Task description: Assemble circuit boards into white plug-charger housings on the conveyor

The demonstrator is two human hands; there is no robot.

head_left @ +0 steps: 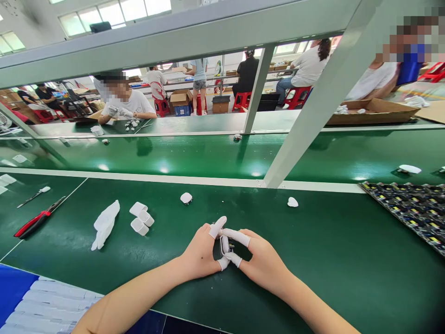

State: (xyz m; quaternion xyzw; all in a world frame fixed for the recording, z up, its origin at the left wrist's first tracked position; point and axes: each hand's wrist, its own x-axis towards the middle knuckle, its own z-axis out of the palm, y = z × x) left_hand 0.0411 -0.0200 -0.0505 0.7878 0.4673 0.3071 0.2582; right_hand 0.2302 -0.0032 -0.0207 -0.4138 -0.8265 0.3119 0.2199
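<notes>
Between my two hands is a small white and black part (225,245), held over the green tabletop. My left hand (205,253) grips it from the left, with white covers on thumb and fingertip. From the right, my right hand (259,260) pinches the same part with white-covered fingertips. A small white piece (186,198) lies beyond my left hand, and another white piece (292,202) lies farther right. Several white square cases (142,219) and a crumpled white glove (105,224) rest to the left.
Red-handled pliers (39,223) and a thin tool (34,196) lie at the left. A tray of dark electronic parts (410,208) is at the right. A slanted metal post (309,111) rises beyond my hands. A green conveyor (194,155) runs behind, with people across it.
</notes>
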